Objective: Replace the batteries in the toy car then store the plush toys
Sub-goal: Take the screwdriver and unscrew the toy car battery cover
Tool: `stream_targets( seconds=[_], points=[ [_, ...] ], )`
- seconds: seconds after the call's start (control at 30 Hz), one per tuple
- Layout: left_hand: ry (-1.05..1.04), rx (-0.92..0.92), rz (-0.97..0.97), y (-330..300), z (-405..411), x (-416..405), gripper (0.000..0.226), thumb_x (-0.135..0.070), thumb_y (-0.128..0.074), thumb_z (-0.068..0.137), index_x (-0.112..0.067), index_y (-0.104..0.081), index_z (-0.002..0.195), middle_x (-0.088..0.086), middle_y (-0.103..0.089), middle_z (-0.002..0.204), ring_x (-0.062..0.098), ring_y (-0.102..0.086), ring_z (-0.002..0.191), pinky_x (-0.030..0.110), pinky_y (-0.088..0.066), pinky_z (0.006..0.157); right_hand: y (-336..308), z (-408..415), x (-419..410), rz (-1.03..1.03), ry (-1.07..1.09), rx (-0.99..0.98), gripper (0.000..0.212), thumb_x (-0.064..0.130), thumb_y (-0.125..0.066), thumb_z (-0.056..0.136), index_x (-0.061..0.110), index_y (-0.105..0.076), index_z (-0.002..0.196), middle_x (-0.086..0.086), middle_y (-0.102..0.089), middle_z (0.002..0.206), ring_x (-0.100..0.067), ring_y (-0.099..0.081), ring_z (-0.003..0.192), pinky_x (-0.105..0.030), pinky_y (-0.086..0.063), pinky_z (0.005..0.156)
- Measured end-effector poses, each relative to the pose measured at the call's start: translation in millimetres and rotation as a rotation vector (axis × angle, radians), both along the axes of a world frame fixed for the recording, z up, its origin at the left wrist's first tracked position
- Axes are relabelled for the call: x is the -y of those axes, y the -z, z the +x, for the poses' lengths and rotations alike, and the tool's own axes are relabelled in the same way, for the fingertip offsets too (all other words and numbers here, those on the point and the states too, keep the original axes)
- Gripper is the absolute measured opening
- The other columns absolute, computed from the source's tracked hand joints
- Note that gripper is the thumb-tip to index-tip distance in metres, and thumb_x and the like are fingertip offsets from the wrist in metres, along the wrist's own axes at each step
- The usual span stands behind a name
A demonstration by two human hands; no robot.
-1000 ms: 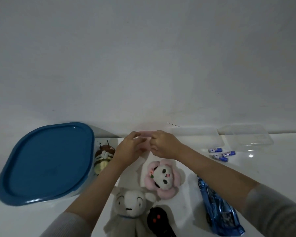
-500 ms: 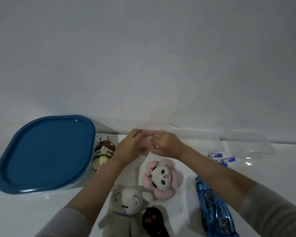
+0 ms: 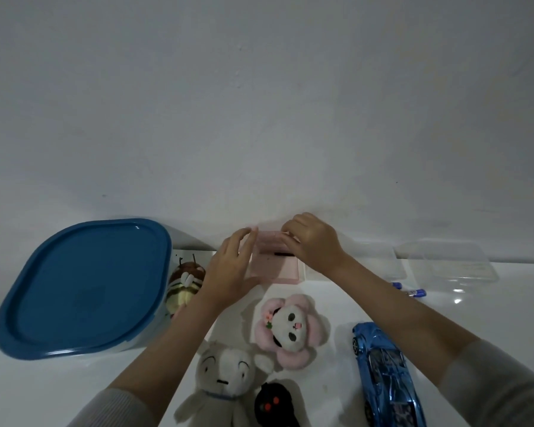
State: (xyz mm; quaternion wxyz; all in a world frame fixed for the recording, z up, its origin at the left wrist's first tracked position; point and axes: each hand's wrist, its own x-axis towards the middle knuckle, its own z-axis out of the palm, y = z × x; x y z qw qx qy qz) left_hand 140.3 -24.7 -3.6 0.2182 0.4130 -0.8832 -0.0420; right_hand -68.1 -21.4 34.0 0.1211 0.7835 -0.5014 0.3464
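Observation:
A small pink translucent box (image 3: 275,263) stands at the back of the white table against the wall. My left hand (image 3: 232,268) presses flat against its left side. My right hand (image 3: 313,241) grips its top right edge. In front lie a pink flower plush with a panda face (image 3: 290,329), a grey-white plush animal (image 3: 225,383), a black plush with red eyes (image 3: 273,405) and a striped bee plush (image 3: 184,286). The shiny blue toy car (image 3: 386,374) lies at the right. Blue batteries (image 3: 412,291) lie beyond my right forearm.
A big container with a blue lid (image 3: 84,288) fills the left side, touching the bee plush. Two clear plastic trays (image 3: 447,263) sit at the back right by the wall. The table's left edge shows at the far left.
My hands have drawn apart, so the pink box between them is now uncovered. My right hand rose to its top edge. The camera view shifted slightly.

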Motion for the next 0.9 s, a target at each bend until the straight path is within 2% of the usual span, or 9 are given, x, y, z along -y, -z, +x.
stream_targets(
  seconds=[0.13, 0.2, 0.3, 0.37, 0.43, 0.5, 0.6, 0.8, 0.9],
  points=[
    [-0.045, 0.066, 0.030, -4.6, -0.2, 5.9, 0.113, -0.059, -0.077, 0.057, -0.009, -0.025, 0.145, 0.017, -0.048, 0.124, 0.031, -0.054, 0.101, 0.037, -0.056, 0.066, 5.2, 4.0, -7.6, -0.119, -0.039, 0.036, 0.016, 0.009, -0.070, 0.080, 0.008, -0.063, 0.066, -0.004, -0.060, 0.060, -0.020, -0.054, 0.056, -0.026, -0.046, 0.048],
    [-0.078, 0.074, 0.051, -5.8, -0.2, 8.1, 0.120, -0.060, -0.079, 0.052, -0.014, -0.022, 0.146, 0.018, -0.048, 0.117, 0.031, -0.053, 0.095, 0.036, -0.054, 0.059, 13.2, 6.4, -15.7, -0.104, -0.099, 0.008, 0.010, 0.009, -0.073, 0.078, 0.011, -0.066, 0.072, -0.003, -0.064, 0.063, -0.019, -0.056, 0.061, -0.025, -0.047, 0.053],
    [-0.100, 0.085, 0.074, -4.9, 0.9, 10.4, 0.126, -0.062, -0.080, 0.047, -0.019, -0.016, 0.147, 0.018, -0.047, 0.109, 0.030, -0.050, 0.090, 0.033, -0.050, 0.054, 24.0, 8.4, -19.8, 0.168, -0.072, -0.095, 0.009, 0.006, -0.077, 0.072, 0.011, -0.072, 0.077, -0.006, -0.067, 0.066, -0.025, -0.064, 0.063, -0.025, -0.049, 0.047],
    [-0.112, 0.090, 0.083, -4.5, 1.0, 10.6, 0.128, -0.061, -0.081, 0.046, -0.021, -0.014, 0.147, 0.018, -0.047, 0.107, 0.029, -0.049, 0.088, 0.030, -0.046, 0.052, 24.1, 12.8, -14.8, 0.394, -0.024, -0.178, 0.022, -0.008, -0.069, 0.070, 0.010, -0.073, 0.083, -0.011, -0.066, 0.066, -0.031, -0.065, 0.064, -0.026, -0.044, 0.046],
    [-0.120, 0.096, 0.094, -4.5, 0.9, 10.6, 0.127, -0.058, -0.083, 0.047, -0.024, -0.013, 0.147, 0.018, -0.047, 0.107, 0.029, -0.049, 0.088, 0.029, -0.046, 0.051, 18.7, 20.9, -7.3, 0.557, 0.068, -0.318, 0.036, -0.011, -0.056, 0.076, 0.012, -0.071, 0.099, -0.011, -0.069, 0.080, -0.029, -0.065, 0.077, -0.027, -0.040, 0.051],
    [-0.123, 0.103, 0.115, -5.3, 1.6, 10.8, 0.126, -0.057, -0.082, 0.049, -0.027, -0.011, 0.147, 0.017, -0.045, 0.108, 0.028, -0.048, 0.090, 0.028, -0.046, 0.053, 9.1, 29.4, -1.3, 0.688, 0.144, -0.417, 0.030, -0.009, -0.049, 0.081, 0.006, -0.068, 0.098, -0.013, -0.069, 0.091, -0.030, -0.065, 0.088, -0.029, -0.040, 0.057],
    [-0.138, 0.112, 0.145, -7.1, 2.7, 11.6, 0.124, -0.061, -0.080, 0.050, -0.030, -0.011, 0.148, 0.014, -0.043, 0.109, 0.025, -0.046, 0.091, 0.026, -0.045, 0.052, 1.6, 37.7, 2.7, 0.730, 0.181, -0.464, 0.025, -0.010, -0.048, 0.082, 0.000, -0.067, 0.095, -0.017, -0.068, 0.097, -0.034, -0.063, 0.094, -0.031, -0.040, 0.061],
    [-0.162, 0.095, 0.193, -7.3, 4.1, 11.9, 0.123, -0.062, -0.079, 0.049, -0.037, -0.009, 0.148, 0.010, -0.041, 0.106, 0.023, -0.043, 0.090, 0.024, -0.037, 0.051, 6.5, 36.4, 0.6, 0.728, 0.169, -0.494, 0.026, -0.009, -0.050, 0.082, 0.002, -0.065, 0.101, -0.016, -0.069, 0.097, -0.033, -0.065, 0.093, -0.032, -0.041, 0.061],
    [-0.172, 0.097, 0.213, -6.9, 4.2, 12.0, 0.124, -0.065, -0.078, 0.049, -0.039, -0.007, 0.147, 0.009, -0.039, 0.104, 0.021, -0.042, 0.088, 0.025, -0.039, 0.052, 7.7, 35.8, -1.9, 0.759, 0.184, -0.490, 0.024, -0.010, -0.049, 0.084, 0.000, -0.066, 0.098, -0.018, -0.068, 0.099, -0.034, -0.064, 0.096, -0.035, -0.047, 0.068]
  ],
)
